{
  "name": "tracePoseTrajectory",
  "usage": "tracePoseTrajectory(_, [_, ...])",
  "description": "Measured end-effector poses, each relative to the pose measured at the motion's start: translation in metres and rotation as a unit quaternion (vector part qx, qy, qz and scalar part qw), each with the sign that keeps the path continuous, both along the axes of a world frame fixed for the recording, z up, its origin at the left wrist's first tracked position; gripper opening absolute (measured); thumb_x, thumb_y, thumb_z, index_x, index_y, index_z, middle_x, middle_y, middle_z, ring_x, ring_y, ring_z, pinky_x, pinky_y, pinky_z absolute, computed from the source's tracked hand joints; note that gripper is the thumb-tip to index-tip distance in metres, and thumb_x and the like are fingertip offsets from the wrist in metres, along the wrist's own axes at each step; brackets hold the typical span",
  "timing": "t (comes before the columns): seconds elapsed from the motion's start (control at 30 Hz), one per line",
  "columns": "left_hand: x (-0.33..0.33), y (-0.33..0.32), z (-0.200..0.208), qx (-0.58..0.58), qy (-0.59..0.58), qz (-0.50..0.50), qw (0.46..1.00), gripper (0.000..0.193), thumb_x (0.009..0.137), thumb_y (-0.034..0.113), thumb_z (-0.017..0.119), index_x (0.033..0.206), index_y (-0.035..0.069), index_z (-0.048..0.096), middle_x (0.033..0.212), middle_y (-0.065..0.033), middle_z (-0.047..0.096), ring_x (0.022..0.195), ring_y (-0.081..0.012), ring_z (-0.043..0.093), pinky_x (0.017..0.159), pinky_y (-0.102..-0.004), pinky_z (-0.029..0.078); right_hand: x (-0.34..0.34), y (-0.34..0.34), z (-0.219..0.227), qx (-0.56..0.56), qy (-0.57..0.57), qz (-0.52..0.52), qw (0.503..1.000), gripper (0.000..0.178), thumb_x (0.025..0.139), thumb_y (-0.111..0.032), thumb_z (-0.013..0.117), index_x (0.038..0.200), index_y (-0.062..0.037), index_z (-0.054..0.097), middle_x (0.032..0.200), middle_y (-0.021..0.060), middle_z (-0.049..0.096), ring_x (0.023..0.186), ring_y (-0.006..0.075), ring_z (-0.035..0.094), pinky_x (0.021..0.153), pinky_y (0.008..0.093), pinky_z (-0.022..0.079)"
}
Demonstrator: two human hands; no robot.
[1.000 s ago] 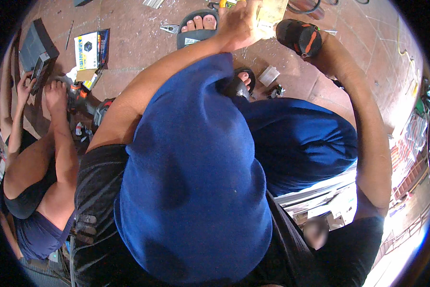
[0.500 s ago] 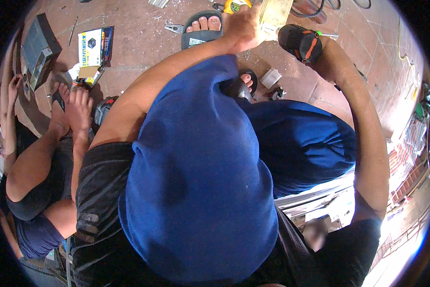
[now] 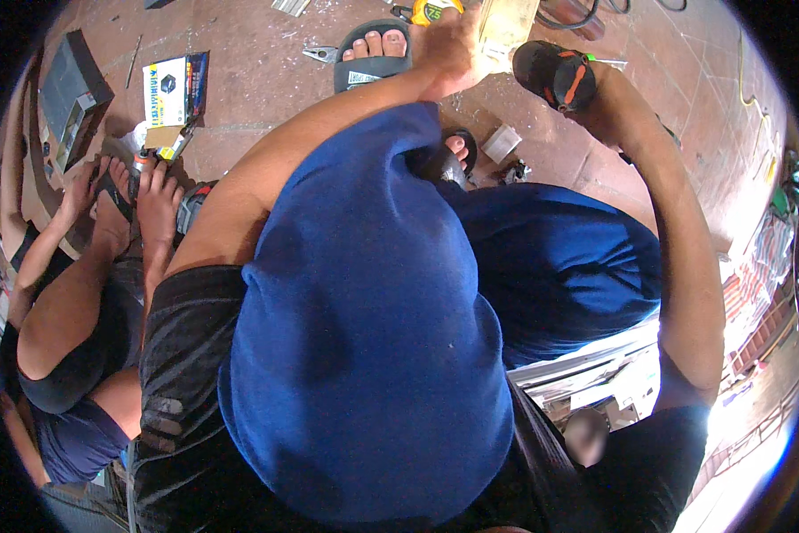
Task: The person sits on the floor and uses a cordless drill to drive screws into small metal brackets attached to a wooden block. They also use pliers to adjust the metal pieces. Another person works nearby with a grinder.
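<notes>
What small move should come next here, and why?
Perhaps check how the black-and-orange tool lines up with the pale piece: the right hand holds the tool, front end close to the piece, the left hand is against the piece, and tool contact is unclear.

The left head-worn fisheye looks steeply down (its round rim goes black), close above the person's blue cloth-covered legs (image 3: 364,293), farther from the reddish-brown tiled floor (image 3: 239,80).
</notes>
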State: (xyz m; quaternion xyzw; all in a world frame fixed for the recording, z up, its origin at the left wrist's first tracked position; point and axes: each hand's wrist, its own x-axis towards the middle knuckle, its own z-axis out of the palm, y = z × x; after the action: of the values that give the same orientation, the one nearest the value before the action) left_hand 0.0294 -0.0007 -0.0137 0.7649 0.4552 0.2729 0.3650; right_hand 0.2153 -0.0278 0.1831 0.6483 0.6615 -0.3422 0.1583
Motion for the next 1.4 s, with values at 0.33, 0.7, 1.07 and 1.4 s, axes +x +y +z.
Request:
tracePoseTrajectory(0.33, [0.003,0.0,-0.014,0.057,-0.098,0.009,0.993,0.08,0.079,0.02,0.082,0.147,0.003,0.043,0.102,-0.0285,0.066,0.088,-0.0473,0.066,0.074,-0.0546,0.053,-0.002,0.007,-0.004,0.061,0.031,0.057,0.996,0.065,0.073,0.004,0.076,0.133,-0.0144,0.059,0.104,0.0173,0.075,0.097,0.0367,0.073,0.085,0.043,0.06])
tracePoseTrajectory(0.7, [0.004,0.004,-0.027,0.014,-0.068,-0.003,0.998,0.074,0.073,0.042,0.086,0.133,0.011,0.055,0.107,-0.0202,0.066,0.098,-0.039,0.066,0.082,-0.0539,0.05,-0.015,0.015,0.003,-0.005,-0.023,0.083,0.996,0.05,0.08,-0.007,0.08,0.127,-0.0082,0.065,0.11,0.0204,0.074,0.102,0.0381,0.07,0.094,0.0414,0.055])
tracePoseTrajectory(1.07, [-0.003,0.009,0.027,-0.068,0.069,0.038,0.995,0.095,0.068,0.051,0.089,0.146,0.013,0.05,0.114,-0.0223,0.069,0.103,-0.0411,0.07,0.086,-0.0521,0.056,-0.003,0.008,0.082,0.021,0.037,-0.201,0.979,0.052,0.078,-0.027,0.085,0.122,-0.0047,0.069,0.116,0.0152,0.072,0.107,0.0248,0.069,0.094,0.0364,0.052])
tracePoseTrajectory(1.4, [-0.062,0.015,0.022,0.066,0.069,-0.057,0.994,0.042,0.082,0.036,0.079,0.116,0.014,0.068,0.087,-0.0137,0.074,0.079,-0.0326,0.073,0.072,-0.0446,0.057,0.042,-0.025,0.056,0.174,0.234,-0.396,0.871,0.047,0.088,-0.024,0.082,0.13,-0.0065,0.069,0.108,0.0022,0.069,0.084,0.0116,0.061,0.08,0.0295,0.05])
